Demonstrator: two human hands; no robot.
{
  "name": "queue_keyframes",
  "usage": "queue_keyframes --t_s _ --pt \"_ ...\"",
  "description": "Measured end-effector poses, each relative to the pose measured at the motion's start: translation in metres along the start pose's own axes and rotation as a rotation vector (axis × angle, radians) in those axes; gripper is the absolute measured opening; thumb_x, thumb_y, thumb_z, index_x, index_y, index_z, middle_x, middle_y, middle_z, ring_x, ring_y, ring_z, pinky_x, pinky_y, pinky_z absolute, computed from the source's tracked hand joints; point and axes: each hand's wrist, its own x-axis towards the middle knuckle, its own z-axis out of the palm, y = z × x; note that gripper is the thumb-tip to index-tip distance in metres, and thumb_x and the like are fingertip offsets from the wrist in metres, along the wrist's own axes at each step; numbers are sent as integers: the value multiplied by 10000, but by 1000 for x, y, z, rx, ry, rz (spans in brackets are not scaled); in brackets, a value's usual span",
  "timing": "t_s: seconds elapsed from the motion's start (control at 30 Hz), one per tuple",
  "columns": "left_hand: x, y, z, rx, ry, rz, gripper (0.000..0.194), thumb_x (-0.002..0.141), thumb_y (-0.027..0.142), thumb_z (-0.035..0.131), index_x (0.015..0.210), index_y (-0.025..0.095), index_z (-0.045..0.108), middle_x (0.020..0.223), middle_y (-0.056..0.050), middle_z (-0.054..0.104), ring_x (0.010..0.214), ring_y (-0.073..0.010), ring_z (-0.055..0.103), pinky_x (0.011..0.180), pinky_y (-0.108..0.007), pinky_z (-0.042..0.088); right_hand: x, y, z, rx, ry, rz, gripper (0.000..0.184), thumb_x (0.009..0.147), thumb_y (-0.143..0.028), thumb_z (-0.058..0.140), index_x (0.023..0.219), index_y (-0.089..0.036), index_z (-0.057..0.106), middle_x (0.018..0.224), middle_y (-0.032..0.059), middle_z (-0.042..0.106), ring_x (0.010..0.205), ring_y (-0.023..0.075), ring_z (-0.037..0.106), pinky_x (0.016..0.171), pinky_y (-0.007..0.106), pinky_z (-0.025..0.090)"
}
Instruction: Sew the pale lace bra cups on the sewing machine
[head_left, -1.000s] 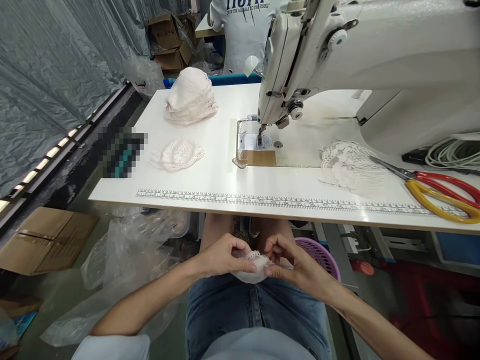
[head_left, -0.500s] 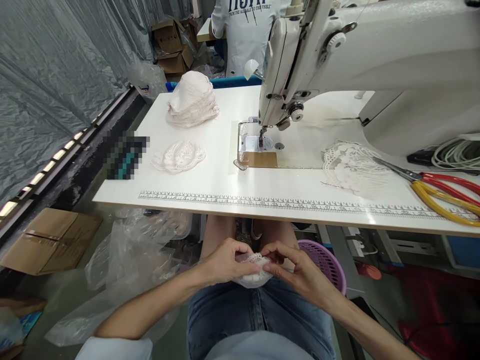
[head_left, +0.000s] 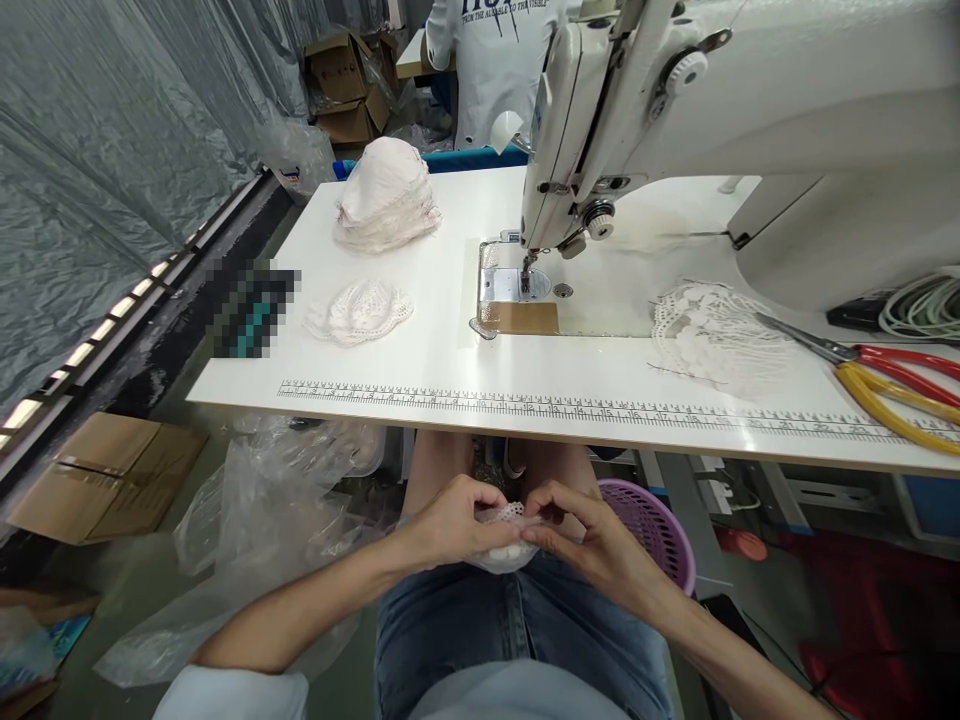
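Observation:
Over my lap, both hands pinch a small white lace-edged fabric piece [head_left: 504, 556]. My left hand [head_left: 459, 522] grips its left side, thumb lying across the front. On the right side, my right hand [head_left: 568, 522] holds the lace edge between thumb and fingers. The fingers partly hide the piece. On the table above lie a flat pale lace piece [head_left: 360, 313] and a stack of pale cup-shaped fabric pieces [head_left: 388, 195]. The sewing machine [head_left: 574, 130] stands beyond my hands, with its needle over the metal plate.
White lace trimmings [head_left: 712, 330] and scissors [head_left: 862, 365] with red and yellow handles lie on the table's right. A printed ruler [head_left: 525, 405] runs along the front edge. A purple basket [head_left: 652, 530] stands below at right, plastic bags [head_left: 255, 530] at left. A person [head_left: 495, 80] sits beyond.
The view has shifted slightly. My hands stay over my lap with the lace piece, and the right fingers have shifted a little at its edge.

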Motion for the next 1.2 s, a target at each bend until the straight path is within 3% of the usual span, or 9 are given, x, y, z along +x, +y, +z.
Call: queue_keyframes --t_s 0.17,0.47,0.77,0.97,1.2 --pt "0 -1 0 -148 -26 -103 279 688 353 635 596 128 496 507 52 358 493 -65 293 441 -196 191 1 -1 1 27 -40 -6 200 877 -392 508 825 -211 575 794 18 581 728 151 539 629 242 416" --pt "-2 -9 2 -102 34 12 185 686 272 636 667 89 614 590 26 460 569 -78 383 506 -182 275 -10 3 0 -115 -31 -94 169 909 -341 476 843 -231 587 881 48 569 839 184 537 687 282 406" --pt "-5 -6 1 -96 7 -5 202 693 283 651 713 82 657 612 12 508 569 -81 410 513 -182 300 -14 0 -3 -5 -35 -48 122 880 -330 534 828 -231 583 897 43 568 883 184 545 724 276 420" --pt "-6 -11 0 -121 -61 -53 277 686 362 668 702 88 629 574 30 462 542 -75 377 481 -185 263 -14 1 -5 55 -35 23 211 896 -373 477 787 -208 550 802 26 564 738 152 531 638 252 411" --pt "-4 -10 0 -110 -100 -56 292 686 374 663 614 111 558 537 56 368 515 -61 311 460 -189 213 -9 2 -5 161 -67 71 232 883 -388 482 796 -192 567 846 40 582 784 161 535 671 265 419"
